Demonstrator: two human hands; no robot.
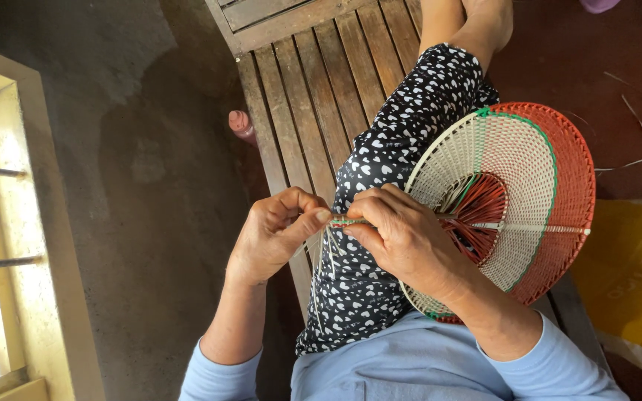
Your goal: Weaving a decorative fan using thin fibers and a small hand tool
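**Both hands pinch the fan's handle**

Centre frame, the left hand [273,234] has its fingers clamped on the thin strips [327,249] at the handle. Just right, the right hand [399,234] pinches the same spot. Further right, the woven fan [514,200] rests on the lap above the slatted surface [313,82].

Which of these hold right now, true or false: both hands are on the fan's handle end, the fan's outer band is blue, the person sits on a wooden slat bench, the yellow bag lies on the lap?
1. Both the left hand and the right hand pinch the handle end of the woven fan. True.
2. The fan's outer band is blue. False: it is red-orange, with a thin green line and a cream band inside it.
3. The person sits on a wooden slat bench. True.
4. The yellow bag lies on the lap. False: it lies beside the bench, on the right-hand side.
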